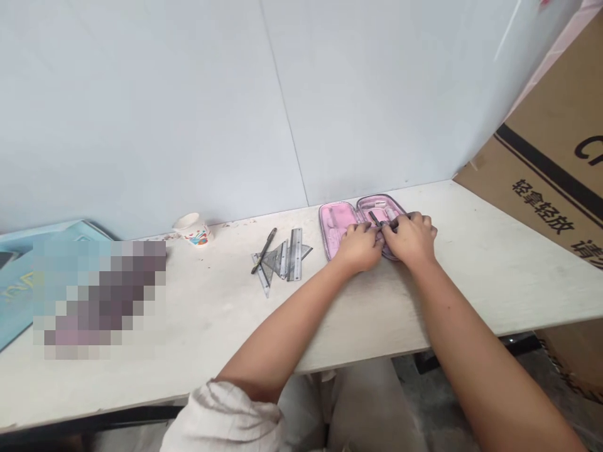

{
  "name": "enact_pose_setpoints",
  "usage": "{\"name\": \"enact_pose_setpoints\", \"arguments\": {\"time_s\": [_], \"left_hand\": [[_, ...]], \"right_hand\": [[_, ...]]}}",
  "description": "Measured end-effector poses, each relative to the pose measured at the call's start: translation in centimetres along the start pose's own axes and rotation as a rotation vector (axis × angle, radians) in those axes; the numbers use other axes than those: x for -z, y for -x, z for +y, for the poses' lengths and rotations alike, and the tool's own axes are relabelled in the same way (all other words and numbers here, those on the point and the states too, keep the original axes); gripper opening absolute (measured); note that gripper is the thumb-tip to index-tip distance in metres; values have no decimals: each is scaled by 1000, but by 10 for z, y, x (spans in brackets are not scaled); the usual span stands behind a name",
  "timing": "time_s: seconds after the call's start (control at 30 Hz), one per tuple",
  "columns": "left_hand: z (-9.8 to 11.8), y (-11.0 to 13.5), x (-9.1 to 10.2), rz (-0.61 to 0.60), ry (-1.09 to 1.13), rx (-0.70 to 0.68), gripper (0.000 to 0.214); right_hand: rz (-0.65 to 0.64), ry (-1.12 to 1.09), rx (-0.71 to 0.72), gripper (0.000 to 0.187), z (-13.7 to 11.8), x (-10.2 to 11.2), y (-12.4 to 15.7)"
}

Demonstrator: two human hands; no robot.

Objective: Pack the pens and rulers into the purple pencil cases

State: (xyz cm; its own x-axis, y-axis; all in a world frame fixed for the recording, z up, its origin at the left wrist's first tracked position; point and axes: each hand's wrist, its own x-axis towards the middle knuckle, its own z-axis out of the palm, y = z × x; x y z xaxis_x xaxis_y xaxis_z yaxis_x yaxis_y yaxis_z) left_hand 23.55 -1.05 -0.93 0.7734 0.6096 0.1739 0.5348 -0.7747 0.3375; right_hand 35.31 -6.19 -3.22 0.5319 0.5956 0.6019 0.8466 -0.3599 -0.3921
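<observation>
In the head view, the person's left hand (358,248) and right hand (409,238) lie close together over an open pink zip case (339,225), which rests on the worktop (475,282) with its two halves spread apart. The fingers of both hands bend inward and meet above the right half of the case, around a small dark stick (374,218). Only its upper end can be seen, because the fingers cover the rest. The grip looks closed on this piece, but I cannot tell surely which hand is grasping it, or if both are. The hands also hide part of the case, so its contents are hard to make out; some pale shapes lie inside.

To the left of the case, and just apart from it, metal rulers (294,254) lie across a grey set square (268,267), with a dark pen (264,251) on top. Farther left stand a small paper cup (192,229) and a blue book (19,282), which a blurred patch (98,295) partly covers. A cardboard box (546,169) stands at the right end of the worktop, and it is cut off by the edge of the view.
</observation>
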Motion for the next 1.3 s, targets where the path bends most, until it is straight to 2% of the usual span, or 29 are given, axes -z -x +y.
{"name": "enact_pose_setpoints", "arguments": {"time_s": [0.13,0.23,0.3,0.4,0.47,0.57,0.6,0.67,0.73,0.8,0.9,0.97,1.03,1.1,1.3], "left_hand": [[-15,17,20,114,33,31,38],[-43,39,42,173,-58,109,35],[-67,59,58,227,-159,216,35],[-102,92,75,289,-331,446,37],[-121,114,80,268,-422,548,42],[-141,139,77,168,-435,585,43],[-146,144,76,155,-393,583,41],[-154,147,74,212,-209,558,35],[-159,146,75,312,13,518,30],[-160,144,77,359,162,485,31],[-156,144,78,347,379,460,40],[-151,146,76,349,775,426,37],[-146,149,74,353,1091,397,34],[-143,151,74,360,1237,379,31],[-141,154,75,358,1235,306,24]], "right_hand": [[22,-33,-4,30,-3,5,2],[31,-9,29,30,-7,8,5],[36,6,65,30,-10,7,8],[56,16,105,30,-11,6,13],[95,9,137,29,-13,6,15],[154,-27,201,26,-28,9,17],[154,-45,229,25,-39,11,19],[111,-92,297,24,-68,13,25],[17,-163,374,24,-107,13,34],[-77,-230,410,26,-148,8,45],[-205,-355,384,30,-201,-8,58],[-284,-429,324,30,-224,-20,63],[-322,-483,274,29,-238,-28,66],[-313,-528,256,27,-243,-30,69],[-347,-682,266,19,-232,-15,74]]}}
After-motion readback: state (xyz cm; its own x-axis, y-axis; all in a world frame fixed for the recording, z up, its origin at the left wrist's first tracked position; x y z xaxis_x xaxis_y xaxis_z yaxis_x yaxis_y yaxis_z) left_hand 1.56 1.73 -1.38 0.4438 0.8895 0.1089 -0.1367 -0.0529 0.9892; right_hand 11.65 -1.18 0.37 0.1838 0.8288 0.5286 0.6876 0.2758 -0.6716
